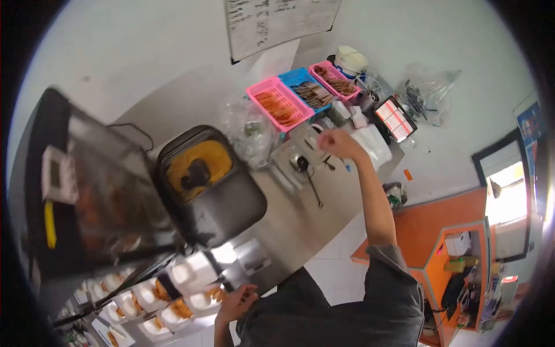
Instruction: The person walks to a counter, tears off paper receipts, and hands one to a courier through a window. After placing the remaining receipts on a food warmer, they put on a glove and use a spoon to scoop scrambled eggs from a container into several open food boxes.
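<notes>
My right hand is stretched out over metal containers at the back of the counter. Its fingers look closed and are slightly blurred; what they hold, if anything, is hidden. A black-headed ladle with a long thin handle lies on the containers just left of it. Low by the counter's front edge, my left hand has loosely curled fingers, apart from each other, with nothing visible in them. Beside it are white trays with rice and fried pieces.
A black lidded bin of yellow-orange food stands on the steel counter, left of centre. Behind are pink and blue baskets of skewers, a clear plastic bag and a tablet. A glass-sided case rises at left.
</notes>
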`<state>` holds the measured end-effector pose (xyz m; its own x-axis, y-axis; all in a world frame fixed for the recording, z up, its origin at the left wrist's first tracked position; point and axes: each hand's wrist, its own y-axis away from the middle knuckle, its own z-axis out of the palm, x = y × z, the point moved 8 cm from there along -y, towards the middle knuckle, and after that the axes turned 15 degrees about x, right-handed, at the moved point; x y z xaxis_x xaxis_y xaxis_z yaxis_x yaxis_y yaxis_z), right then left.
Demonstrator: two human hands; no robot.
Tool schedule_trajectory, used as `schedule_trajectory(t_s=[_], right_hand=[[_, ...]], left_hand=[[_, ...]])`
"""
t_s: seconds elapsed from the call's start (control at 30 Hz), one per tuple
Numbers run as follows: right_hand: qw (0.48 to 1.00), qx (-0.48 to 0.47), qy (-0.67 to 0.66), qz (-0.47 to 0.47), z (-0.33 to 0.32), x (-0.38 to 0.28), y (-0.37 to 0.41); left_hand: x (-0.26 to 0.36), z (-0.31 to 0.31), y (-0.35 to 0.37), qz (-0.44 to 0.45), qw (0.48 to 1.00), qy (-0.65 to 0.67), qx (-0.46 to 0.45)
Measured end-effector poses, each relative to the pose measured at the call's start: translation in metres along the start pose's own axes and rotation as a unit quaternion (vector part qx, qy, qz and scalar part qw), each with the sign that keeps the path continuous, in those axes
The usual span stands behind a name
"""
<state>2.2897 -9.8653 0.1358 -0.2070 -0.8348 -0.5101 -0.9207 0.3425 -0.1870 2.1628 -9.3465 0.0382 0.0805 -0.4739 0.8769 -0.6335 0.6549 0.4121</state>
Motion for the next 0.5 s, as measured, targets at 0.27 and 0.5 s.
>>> schedule_trajectory(t_s=[0.27,0.5], right_hand=[[0.986,0.097,0.106,-0.086,0.025,0.172,-0.215],[0.954,0.009,0.238,-0.181,0.089,0.202,-0.294]], left_hand=[[0.03,0.05,-0.085,-0.115,0.99,0.062,0.06],[0.067,0.054,-0.112,-0.237,0.935,0.222,0.14]])
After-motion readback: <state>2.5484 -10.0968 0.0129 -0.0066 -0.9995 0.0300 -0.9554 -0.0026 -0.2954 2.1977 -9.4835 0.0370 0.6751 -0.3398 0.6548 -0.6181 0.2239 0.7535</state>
